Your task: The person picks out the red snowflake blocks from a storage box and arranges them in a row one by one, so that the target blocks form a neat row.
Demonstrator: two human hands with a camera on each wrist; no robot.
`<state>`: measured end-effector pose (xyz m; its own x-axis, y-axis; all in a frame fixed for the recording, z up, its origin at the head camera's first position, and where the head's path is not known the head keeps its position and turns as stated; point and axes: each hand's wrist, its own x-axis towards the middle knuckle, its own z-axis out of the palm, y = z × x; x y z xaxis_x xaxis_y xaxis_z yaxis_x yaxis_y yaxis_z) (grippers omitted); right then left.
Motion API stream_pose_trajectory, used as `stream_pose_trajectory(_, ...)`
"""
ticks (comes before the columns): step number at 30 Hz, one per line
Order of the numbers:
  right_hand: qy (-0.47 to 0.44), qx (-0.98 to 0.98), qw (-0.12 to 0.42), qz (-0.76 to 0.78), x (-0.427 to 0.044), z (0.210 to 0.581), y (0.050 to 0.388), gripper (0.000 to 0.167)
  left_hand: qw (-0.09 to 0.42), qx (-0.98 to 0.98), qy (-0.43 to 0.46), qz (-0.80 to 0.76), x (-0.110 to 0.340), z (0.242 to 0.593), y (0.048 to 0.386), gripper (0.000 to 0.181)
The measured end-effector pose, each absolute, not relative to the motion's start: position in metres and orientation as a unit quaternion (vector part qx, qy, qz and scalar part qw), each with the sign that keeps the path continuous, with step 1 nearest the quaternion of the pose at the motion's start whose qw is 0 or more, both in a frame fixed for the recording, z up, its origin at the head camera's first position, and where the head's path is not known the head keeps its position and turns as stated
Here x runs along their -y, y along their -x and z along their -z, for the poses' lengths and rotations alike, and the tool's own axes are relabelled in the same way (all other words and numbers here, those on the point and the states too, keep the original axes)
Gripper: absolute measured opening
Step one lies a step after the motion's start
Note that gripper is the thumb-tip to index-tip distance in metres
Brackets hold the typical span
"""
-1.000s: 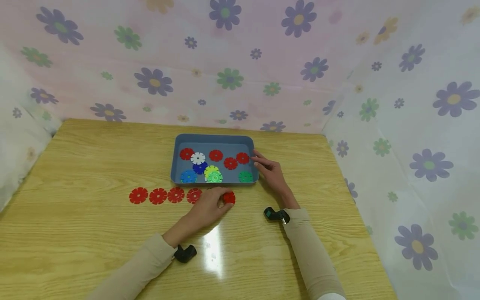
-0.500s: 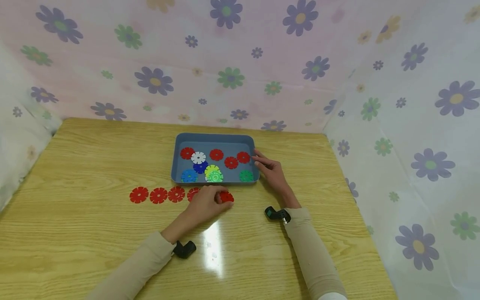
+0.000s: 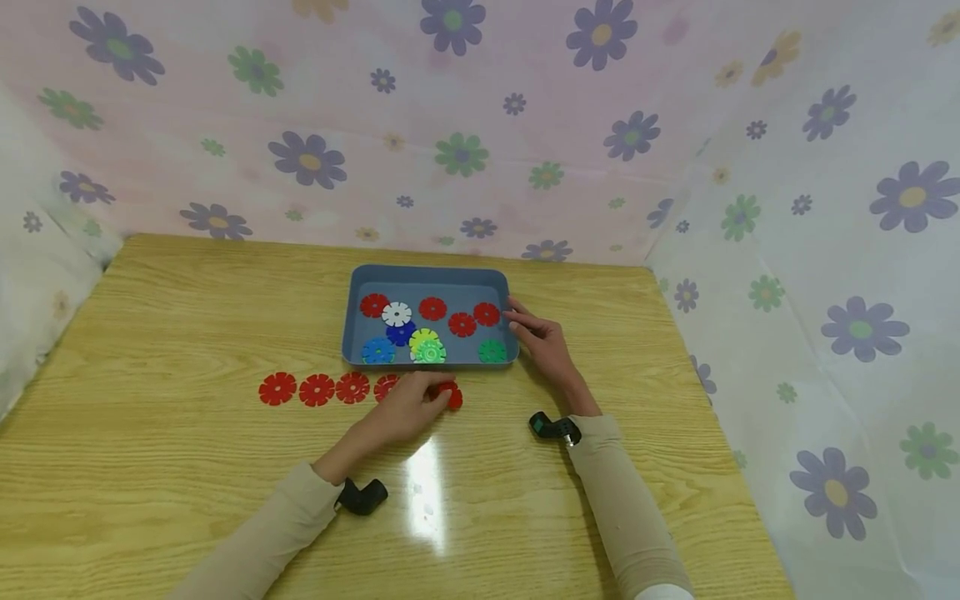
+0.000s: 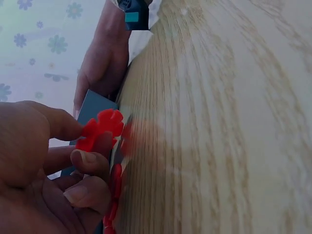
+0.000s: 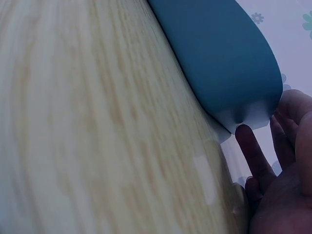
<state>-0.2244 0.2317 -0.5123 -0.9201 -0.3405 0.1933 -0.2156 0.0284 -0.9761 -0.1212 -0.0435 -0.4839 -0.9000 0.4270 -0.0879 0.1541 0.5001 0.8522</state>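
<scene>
Woodgrain tabletop [image 3: 165, 483], flowered walls [image 3: 480, 100], left hand [image 3: 405, 408] pinching red disc [image 4: 110, 121], right hand [image 3: 546, 348] relaxed against tray [image 3: 450, 278]

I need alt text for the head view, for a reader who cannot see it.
A person's left hand pinches a red notched disc beside a row of red discs on a wooden table; the right hand touches the right end of a blue-grey tray holding discs in several colours.
</scene>
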Motion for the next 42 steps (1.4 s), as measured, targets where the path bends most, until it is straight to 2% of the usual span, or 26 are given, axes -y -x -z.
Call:
stream_pose_trajectory(6, 0.192, -0.715, 0.043, 0.671, -0.232, 0.512, 0.224, 0.034, 0.140, -0.850, -0.173, -0.477, 0.043, 0.486, 0.123, 0.036)
stream_pose_trajectory(14, 0.194, -0.718, 0.043, 0.667, -0.233, 0.513, 0.225, 0.034, 0.106, -0.877, -0.175, -0.434, 0.037, 0.487, 0.123, 0.037)
stream_pose_trajectory(23, 0.190, -0.727, 0.036, 0.659, -0.234, 0.513, 0.225, 0.033, 0.089, -0.888, -0.186, -0.411, 0.034, 0.486, 0.127, 0.029)
stream_pose_trajectory(42, 0.180, -0.722, 0.044, 0.666, -0.231, 0.512, 0.225, 0.033, 0.077, -0.901, -0.176, -0.388, 0.033, 0.485, 0.126, 0.037)
